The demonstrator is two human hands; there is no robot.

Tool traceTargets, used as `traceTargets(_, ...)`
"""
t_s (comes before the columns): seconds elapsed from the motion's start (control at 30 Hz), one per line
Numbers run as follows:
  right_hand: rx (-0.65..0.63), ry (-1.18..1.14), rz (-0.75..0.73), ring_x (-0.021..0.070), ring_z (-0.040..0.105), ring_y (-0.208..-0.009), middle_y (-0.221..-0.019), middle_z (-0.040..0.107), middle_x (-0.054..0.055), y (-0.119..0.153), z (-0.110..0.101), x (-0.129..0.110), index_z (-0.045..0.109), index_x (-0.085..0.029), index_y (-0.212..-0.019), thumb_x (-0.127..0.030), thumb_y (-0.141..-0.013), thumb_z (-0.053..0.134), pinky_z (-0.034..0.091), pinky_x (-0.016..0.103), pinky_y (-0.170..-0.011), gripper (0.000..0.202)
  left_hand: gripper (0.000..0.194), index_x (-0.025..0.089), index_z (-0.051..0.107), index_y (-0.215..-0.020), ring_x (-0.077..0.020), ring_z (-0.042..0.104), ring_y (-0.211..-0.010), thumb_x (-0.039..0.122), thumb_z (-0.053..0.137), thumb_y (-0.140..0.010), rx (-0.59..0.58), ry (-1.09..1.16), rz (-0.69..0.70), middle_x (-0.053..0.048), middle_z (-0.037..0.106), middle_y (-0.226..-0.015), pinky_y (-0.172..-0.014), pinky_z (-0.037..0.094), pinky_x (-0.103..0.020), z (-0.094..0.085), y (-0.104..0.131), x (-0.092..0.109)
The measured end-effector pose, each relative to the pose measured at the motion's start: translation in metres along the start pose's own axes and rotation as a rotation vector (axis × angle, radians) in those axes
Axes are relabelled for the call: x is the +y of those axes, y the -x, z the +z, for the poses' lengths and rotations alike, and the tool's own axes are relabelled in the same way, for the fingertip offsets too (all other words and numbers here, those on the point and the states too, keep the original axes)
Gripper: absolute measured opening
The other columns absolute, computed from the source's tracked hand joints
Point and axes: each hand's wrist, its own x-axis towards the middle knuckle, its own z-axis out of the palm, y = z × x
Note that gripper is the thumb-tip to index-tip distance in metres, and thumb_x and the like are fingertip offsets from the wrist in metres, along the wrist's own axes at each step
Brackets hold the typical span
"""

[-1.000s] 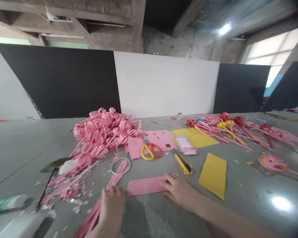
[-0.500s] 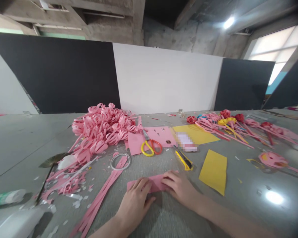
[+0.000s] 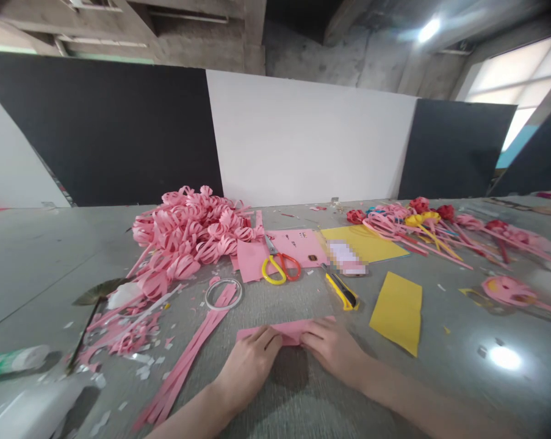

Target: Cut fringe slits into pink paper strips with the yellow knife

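A narrow piece of pink paper (image 3: 291, 333) lies crosswise in front of me, its near edge held in both hands. My left hand (image 3: 254, 360) pinches it left of the middle, thumb hidden beneath. On the right part, my right hand (image 3: 330, 347) grips the same edge with fingers bent together. Beyond the paper are scissors (image 3: 279, 263) with one yellow and one red handle, resting on pink sheets (image 3: 252, 259). A yellow box cutter (image 3: 342, 290) lies past my right hand. Left of my hands, a roll of tape (image 3: 224, 295) sits on long pink paper strips (image 3: 193, 350).
A heap of looped pink paper flowers (image 3: 190, 228) stands at the back left, with scraps (image 3: 133, 335) before it. A glue tube (image 3: 14, 361) lies far left. To the right are yellow paper (image 3: 398, 313), a phone (image 3: 347, 256) and more paper flowers (image 3: 421, 219).
The near edge of the pink paper now sits between the fingers of both hands, where they rested flatter on it before. The left hand's thumb has tucked in. The view has tilted slightly.
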Motion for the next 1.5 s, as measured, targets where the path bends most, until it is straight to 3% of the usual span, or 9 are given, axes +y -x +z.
traceTargets(0.3,0.053,-0.022,0.041,0.0151,0.05,-0.078,-0.083,0.057,0.003,0.0,0.0,-0.003,0.057,-0.017,-0.083,-0.017,-0.086,0.04,0.038,0.028,-0.07,0.017,0.011,0.018,0.051,-0.088,-0.019,0.051,-0.081,0.012,0.042,-0.084,-0.017,0.025,-0.067,-0.004,0.052,-0.087,-0.068,0.044,-0.031,-0.002,0.0,0.003)
traceTargets(0.63,0.065,0.113,0.063,0.0145,0.049,-0.073,-0.076,0.055,0.001,-0.003,0.004,-0.006,0.053,-0.018,-0.074,-0.019,-0.085,0.044,0.035,0.028,-0.065,0.014,0.015,0.017,0.052,-0.082,-0.0166,0.053,-0.078,0.014,0.038,-0.087,-0.031,0.004,-0.121,-0.002,0.054,-0.083,-0.066,0.043,-0.028,0.0,-0.003,0.002)
traceTargets(0.93,-0.006,0.205,0.14,0.0168,0.05,-0.073,-0.08,0.055,0.002,-0.004,0.008,-0.003,0.051,-0.018,-0.077,-0.017,-0.084,0.043,0.035,0.031,-0.066,0.011,0.013,0.017,0.052,-0.088,-0.02,0.054,-0.081,0.013,0.04,-0.085,-0.054,-0.072,-0.207,-0.003,0.055,-0.084,-0.066,0.043,-0.033,0.0,-0.005,0.002)
traceTargets(1.17,-0.052,0.197,0.141,0.0172,0.052,-0.075,-0.079,0.056,0.002,-0.007,0.007,0.002,0.052,-0.018,-0.077,-0.019,-0.083,0.046,0.036,0.031,-0.069,0.008,0.014,0.019,0.054,-0.093,-0.0185,0.054,-0.079,0.015,0.042,-0.086,-0.081,-0.116,-0.178,-0.002,0.057,-0.082,-0.071,0.041,-0.032,0.001,-0.006,-0.004)
traceTargets(1.5,-0.048,0.158,0.129,0.0155,0.051,-0.069,-0.072,0.055,0.001,-0.007,0.004,0.01,0.05,-0.017,-0.071,-0.024,-0.083,0.049,0.033,0.028,-0.065,0.014,0.014,0.019,0.058,-0.084,-0.0179,0.056,-0.074,0.021,0.044,-0.086,-0.068,-0.145,-0.231,-0.002,0.06,-0.078,-0.069,0.038,-0.031,-0.003,-0.006,-0.007)
